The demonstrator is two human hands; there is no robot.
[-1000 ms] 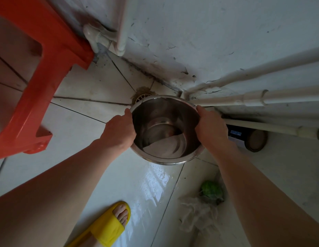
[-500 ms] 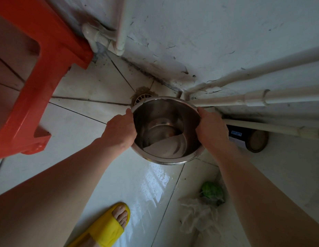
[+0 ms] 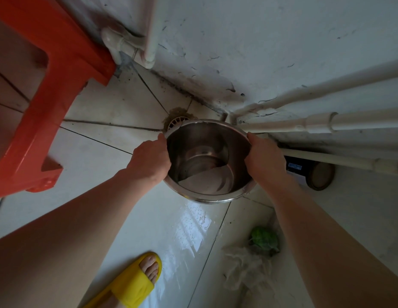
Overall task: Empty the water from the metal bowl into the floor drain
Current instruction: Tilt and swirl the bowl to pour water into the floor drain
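Barely changed: the metal bowl (image 3: 208, 161) hangs as it did a second ago, so pouring has not advanced.
Water: a shallow pool (image 3: 207, 180) sits at the bowl's 6 o'clock side, tilted toward the person.
Hands: left hand (image 3: 150, 160) clamps the rim at 9 o'clock, right hand (image 3: 266, 160) at 3 o'clock.
Floor drain (image 3: 177, 122): just beyond the rim at 11 o'clock.
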